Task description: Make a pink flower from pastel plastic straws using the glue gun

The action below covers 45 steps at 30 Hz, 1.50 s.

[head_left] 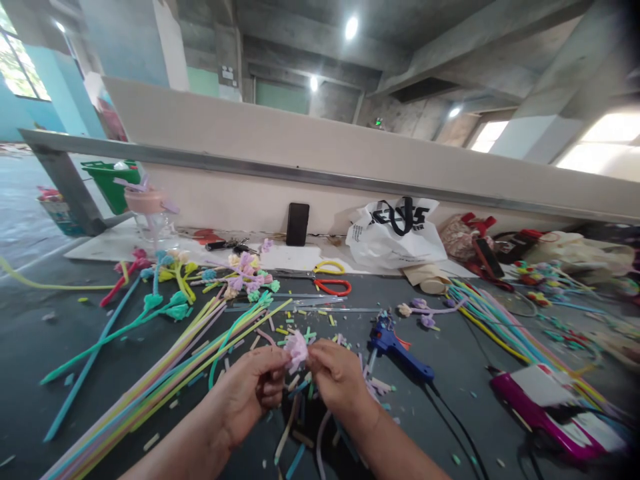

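Note:
Between my two hands is a small pale lilac flower (296,349) that looks made of fuzzy pipe cleaner. My left hand (257,383) pinches its left side with thumb and forefinger, the other fingers curled. My right hand (340,380) is closed at its right side, fingertips pressed to the petals. Below and around the hands lie many short cut pieces of coloured pipe cleaner. A blue hot glue gun (400,350) rests just right of my right hand. Long pipe cleaners (165,373) lie in a bundle to the left.
Scissors with yellow and red handles (333,279) lie beyond the hands. Finished pipe-cleaner flowers (245,273) are piled at the back left. A phone (297,225) leans on the partition beside a white bag (397,237). A magenta device (550,413) with cables sits at right.

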Motion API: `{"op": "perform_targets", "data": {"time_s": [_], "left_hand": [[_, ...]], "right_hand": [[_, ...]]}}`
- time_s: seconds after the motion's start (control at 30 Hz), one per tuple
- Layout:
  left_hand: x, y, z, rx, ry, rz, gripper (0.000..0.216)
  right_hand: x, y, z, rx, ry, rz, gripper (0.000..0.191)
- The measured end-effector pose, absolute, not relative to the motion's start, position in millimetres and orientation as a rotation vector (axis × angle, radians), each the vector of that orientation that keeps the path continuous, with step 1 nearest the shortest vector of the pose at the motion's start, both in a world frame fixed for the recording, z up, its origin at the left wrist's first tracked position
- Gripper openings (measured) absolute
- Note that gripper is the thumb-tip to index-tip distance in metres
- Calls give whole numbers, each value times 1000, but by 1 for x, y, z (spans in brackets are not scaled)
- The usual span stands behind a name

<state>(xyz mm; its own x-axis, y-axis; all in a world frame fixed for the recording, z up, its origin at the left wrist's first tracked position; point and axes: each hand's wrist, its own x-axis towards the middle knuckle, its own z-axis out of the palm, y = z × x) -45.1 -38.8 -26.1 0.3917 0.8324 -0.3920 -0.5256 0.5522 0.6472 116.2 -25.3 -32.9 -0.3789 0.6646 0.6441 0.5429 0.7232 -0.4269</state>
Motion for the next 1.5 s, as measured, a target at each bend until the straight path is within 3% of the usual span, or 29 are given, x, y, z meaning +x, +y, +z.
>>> {"op": "perform_targets", "data": {"time_s": [0.23,0.4,1.2,1.5], "left_hand": [[-51,-36,-20,598,713,877,18],[-48,-39,-19,671,752,847,25],[-44,-46,-10,631,688,789,23],[-47,-43,-15,766,796,999,25]], "right_hand": [[125,-16,-39,-1034,-1855,859,42],[126,-14,-43,-953,-1702,1164,43],[118,-22,-41,-906,-1424,1576,35],[132,-23,-28,-235,-949,2032,24]]}}
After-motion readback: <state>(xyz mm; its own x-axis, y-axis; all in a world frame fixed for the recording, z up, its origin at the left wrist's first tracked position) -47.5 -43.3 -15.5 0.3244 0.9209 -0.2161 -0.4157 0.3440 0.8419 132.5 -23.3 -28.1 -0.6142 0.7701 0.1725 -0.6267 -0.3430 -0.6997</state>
